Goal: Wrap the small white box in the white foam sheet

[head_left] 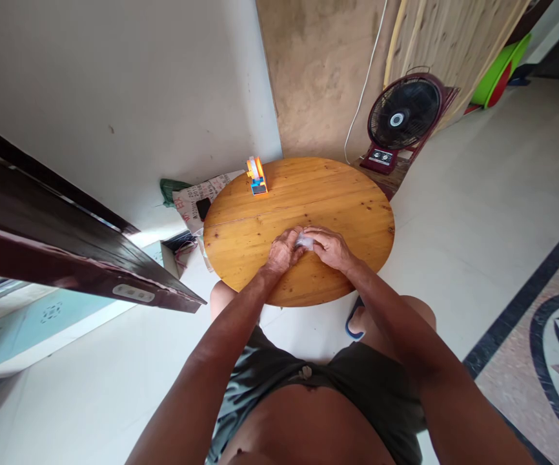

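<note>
I had left grip (284, 249) and right grip (328, 247) closed on a whitish piece (304, 241), apparently working it, light pressure seemingly needed next.

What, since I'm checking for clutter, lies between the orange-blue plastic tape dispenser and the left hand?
The head view shows only bare, oval, brown wooden tabletop between dispenser and left hand.

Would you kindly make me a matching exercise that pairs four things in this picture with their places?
Things:
1. whitish item
2. orange-and-blue dispenser
3. fan
4. dark flat object

Places:
A. on the printed sack
B. off the table's far right side
C. between left hand and right hand
D. on the table, near its far edge

Pairs: 1-C, 2-D, 3-B, 4-A
</note>
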Tool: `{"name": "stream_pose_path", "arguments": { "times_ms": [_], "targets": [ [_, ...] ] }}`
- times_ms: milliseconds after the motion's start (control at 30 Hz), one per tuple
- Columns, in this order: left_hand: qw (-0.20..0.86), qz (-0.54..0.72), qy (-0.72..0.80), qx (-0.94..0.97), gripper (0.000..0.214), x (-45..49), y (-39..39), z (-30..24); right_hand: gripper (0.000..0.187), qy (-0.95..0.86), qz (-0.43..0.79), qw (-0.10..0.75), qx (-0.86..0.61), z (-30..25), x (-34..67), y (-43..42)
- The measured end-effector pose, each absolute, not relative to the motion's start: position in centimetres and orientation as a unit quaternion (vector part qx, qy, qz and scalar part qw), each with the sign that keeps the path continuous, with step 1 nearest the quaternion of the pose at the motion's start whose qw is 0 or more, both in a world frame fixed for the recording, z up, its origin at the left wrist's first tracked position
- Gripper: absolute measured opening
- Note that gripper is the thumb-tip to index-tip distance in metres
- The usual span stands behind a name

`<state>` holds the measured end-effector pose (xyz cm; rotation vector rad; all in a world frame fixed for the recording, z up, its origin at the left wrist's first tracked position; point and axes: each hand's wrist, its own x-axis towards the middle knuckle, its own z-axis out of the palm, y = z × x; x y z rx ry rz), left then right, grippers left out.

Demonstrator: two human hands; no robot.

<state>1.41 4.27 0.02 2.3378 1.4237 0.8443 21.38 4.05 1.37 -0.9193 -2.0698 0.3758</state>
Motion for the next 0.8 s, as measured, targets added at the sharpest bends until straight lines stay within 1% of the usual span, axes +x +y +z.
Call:
{"name": "stream_pose_path", "arguments": {
  "times_ms": [67,200,333,367,433,500,667,800],
  "targets": [
    [0.133,0.291,0.475,0.820,0.053,1.3,4.2,0.2,0.043,-0.821,0.150,0.412,-0.365,1.0,21.4,4.0],
    [0.134,0.301,0.471,0.818,0.050,1.2,4.1,0.2,0.038,-0.824,0.161,0.421,-0.344,0.8,21.6,3.7],
    [0.132,0.298,0.481,0.814,0.050,1.2,4.0,0.0,0.039,-0.823,0.216,0.408,-0.331,1.5,22.3,3.3],
    [0.131,0.295,0.483,0.814,0.050,1.2,4.0,0.0,0.037,-0.817,0.235,0.408,-0.331,1.7,22.4,3.3],
    [0.128,0.292,0.484,0.815,0.049,1.2,4.0,-0.1,0.032,-0.797,0.269,0.420,-0.340,2.0,22.5,3.3],
    [0.125,0.289,0.483,0.817,0.049,1.2,4.0,-0.1,0.032,-0.776,0.283,0.442,-0.350,2.0,22.4,3.4],
    [0.123,0.283,0.485,0.818,0.050,1.2,4.1,-0.1,0.019,-0.772,0.243,0.465,-0.358,1.1,21.5,4.1],
    [0.124,0.296,0.480,0.817,0.049,1.2,4.2,-0.3,0.023,-0.786,0.189,0.463,-0.364,0.2,20.8,4.2]
  ]
}}
